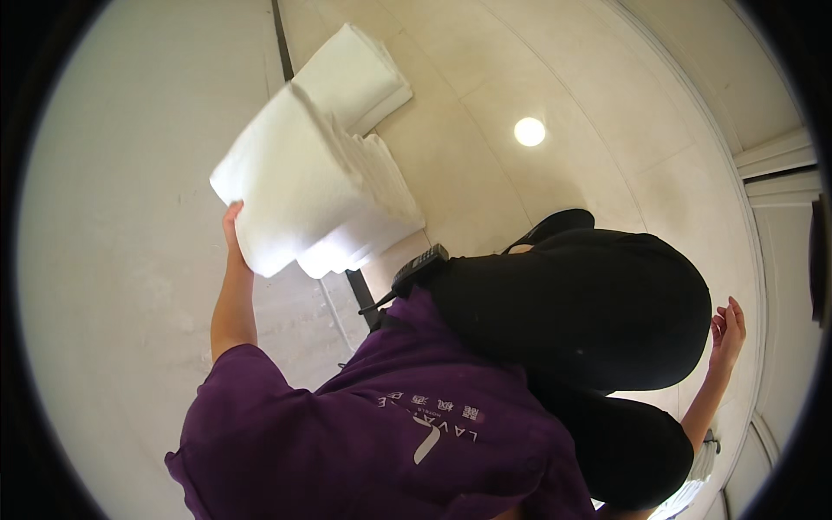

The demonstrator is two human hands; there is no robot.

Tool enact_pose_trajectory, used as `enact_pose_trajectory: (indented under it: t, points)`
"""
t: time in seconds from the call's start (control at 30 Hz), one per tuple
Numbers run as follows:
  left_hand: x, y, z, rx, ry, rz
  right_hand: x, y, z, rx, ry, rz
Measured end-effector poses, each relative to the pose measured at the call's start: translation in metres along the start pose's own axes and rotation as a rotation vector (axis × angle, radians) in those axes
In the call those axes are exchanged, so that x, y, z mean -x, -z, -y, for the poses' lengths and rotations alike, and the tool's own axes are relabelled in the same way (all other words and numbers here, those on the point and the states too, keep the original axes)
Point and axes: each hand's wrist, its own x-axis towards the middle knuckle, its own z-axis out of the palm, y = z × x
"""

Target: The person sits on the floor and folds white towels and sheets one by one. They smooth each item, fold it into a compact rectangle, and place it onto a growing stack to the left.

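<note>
My left hand (233, 220) grips the left edge of folded white linen (286, 175), with most of its fingers hidden behind the cloth. That upper piece is slightly blurred and sits over a layered stack of white linen (390, 185). Beyond it, another folded white bundle (348, 75) rests on the floor, partly covered by the stack. Far to the right, beside my bent knee, my right hand (728, 335) hangs in the air with loosely curled fingers and nothing in it.
A black two-way radio (419, 266) is at my waist. The beige tiled floor (468, 156) shows a bright light reflection (530, 132). A dark strip (282, 39) borders the pale surface (130, 195) on the left. White cloth (699, 478) appears at lower right, near a panelled wall (780, 253).
</note>
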Motion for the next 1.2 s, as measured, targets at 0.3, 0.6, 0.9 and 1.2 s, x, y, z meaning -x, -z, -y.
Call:
enact_pose_trajectory:
  t: [0.3,0.6,0.9,1.2]
  points:
    - [-0.146,0.151,0.029,-0.784,0.002,-0.360,0.020,-0.022,-0.034,0.017,-0.075,0.164]
    - [-0.118,-0.019,0.085,-1.555,-0.592,-0.466,0.047,-0.023,-0.052,0.104,-0.047,0.091]
    - [-0.242,0.049,0.076,-1.741,-0.496,-0.480,0.074,-0.018,-0.072,0.143,0.010,0.078]
    - [-0.275,-0.049,0.096,-1.667,-0.509,-0.287,0.096,-0.042,-0.090,0.065,-0.090,-0.029]
